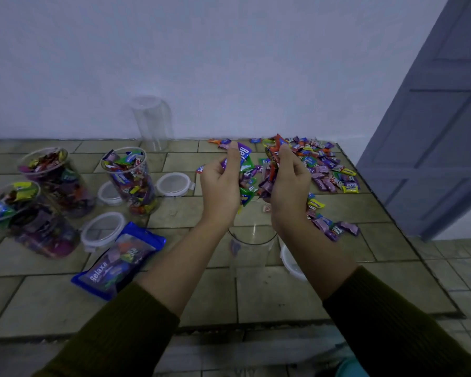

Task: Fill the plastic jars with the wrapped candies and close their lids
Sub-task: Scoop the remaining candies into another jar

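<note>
Partly, the left hand [219, 183] and right hand [290, 183] hide their candies [249, 180].

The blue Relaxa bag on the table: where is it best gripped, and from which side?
I would pinch the flat sealed strip at its far end, coming from above. The blue Relaxa bag lies flat on the table, and that strip looks thin and empty, while the middle bulges.

Table [269, 295]: I see a tan tile-pattern top w/ dark edge, butts against wall.
Wall [229, 63]: plain white, behind table.
Door [441, 131]: grey-blue, panelled, far right.
Floor [468, 273]: pale tiles, right of table.
Bag [114, 265]: blue "Relaxa" pouch, flat on table, front left.
Teal obj [351, 368]: bottom edge, can't ID.
</note>
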